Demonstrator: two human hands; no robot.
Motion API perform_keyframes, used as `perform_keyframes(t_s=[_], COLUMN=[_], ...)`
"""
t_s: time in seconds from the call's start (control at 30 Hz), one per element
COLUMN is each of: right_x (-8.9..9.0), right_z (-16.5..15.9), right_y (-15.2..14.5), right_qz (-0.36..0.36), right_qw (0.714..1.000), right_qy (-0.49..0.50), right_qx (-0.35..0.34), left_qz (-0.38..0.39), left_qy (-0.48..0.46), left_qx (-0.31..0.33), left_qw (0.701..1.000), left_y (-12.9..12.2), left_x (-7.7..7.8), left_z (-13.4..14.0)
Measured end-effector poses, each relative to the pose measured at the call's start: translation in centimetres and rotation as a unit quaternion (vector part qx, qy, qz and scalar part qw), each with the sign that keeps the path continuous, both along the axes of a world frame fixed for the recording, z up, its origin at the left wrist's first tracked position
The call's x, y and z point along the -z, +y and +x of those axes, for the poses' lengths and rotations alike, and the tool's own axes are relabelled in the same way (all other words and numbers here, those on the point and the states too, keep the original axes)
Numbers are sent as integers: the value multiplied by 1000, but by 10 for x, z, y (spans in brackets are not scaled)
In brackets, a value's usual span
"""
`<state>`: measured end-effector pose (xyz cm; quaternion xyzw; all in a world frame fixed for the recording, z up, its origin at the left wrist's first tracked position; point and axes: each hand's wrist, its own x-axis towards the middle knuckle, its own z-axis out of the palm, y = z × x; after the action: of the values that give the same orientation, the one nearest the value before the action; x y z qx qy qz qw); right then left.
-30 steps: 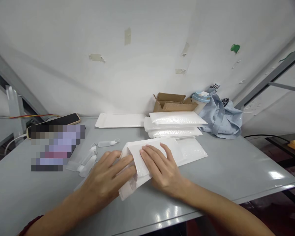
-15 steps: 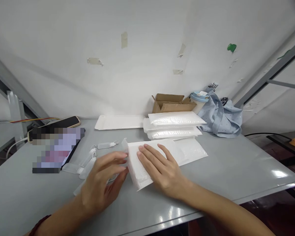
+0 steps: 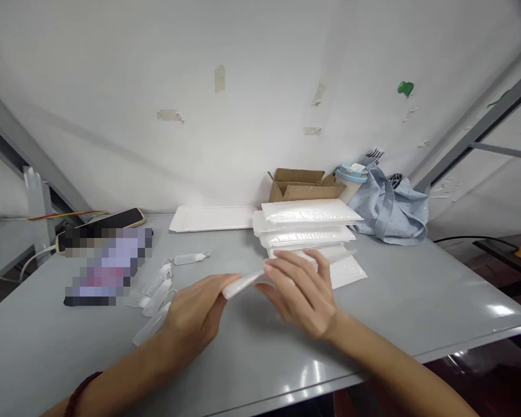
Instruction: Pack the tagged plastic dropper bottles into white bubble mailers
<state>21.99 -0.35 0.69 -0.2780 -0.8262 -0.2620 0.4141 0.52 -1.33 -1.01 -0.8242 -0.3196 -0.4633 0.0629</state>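
Both my hands hold a white padded envelope [image 3: 244, 283] tilted above the grey table. My left hand [image 3: 198, 305] pinches its folded left end between thumb and fingers. Along its right part, my right hand [image 3: 301, 291] has its fingers over the top and the thumb underneath, partly hiding it. Another padded envelope [image 3: 348, 271] lies flat on the table behind my right hand. Farther back is a pile of white padded envelopes [image 3: 310, 211]. Small clear plastic bottles [image 3: 188, 259] with loops lie to the left of my left hand, which hides part of the nearest one.
A single flat white envelope [image 3: 215, 218] lies by the wall. Behind the pile are an open cardboard box [image 3: 308, 192], a lidded cup [image 3: 348, 180] and a blue cloth bag [image 3: 388, 205]. A phone [image 3: 113, 225] on a cable and a blurred-out device [image 3: 108, 269] occupy the table's left side.
The envelope has been lifted off the table and tipped so its edge faces me. My right hand has gone from lying flat on it to gripping it; my left hand now pinches its end.
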Motion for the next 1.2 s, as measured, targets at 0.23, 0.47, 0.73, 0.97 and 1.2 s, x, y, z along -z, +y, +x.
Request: perform_keyframes(t_s=[0.23,0.47,0.73,0.97,1.2], right_x=[-11,-1,-8,-7,-9], right_z=[2,1,4,8,7], right_y=[6,20,18,25,26], right_qz=[28,-257,-384,-395,-380], right_qw=[999,942,866,843,849], right_qy=[41,-171,-238,-221,-194], right_qx=[12,128,216,291,312], left_qz=[-525,-643,-688,-571,-342], left_qy=[-231,-259,-176,26,211], left_qx=[63,83,123,4,-155], left_qw=[816,716,694,821,902], left_y=[13,36,50,85,160], left_x=[-24,6,1,-15,-11], left_z=[49,95,85,45,-24])
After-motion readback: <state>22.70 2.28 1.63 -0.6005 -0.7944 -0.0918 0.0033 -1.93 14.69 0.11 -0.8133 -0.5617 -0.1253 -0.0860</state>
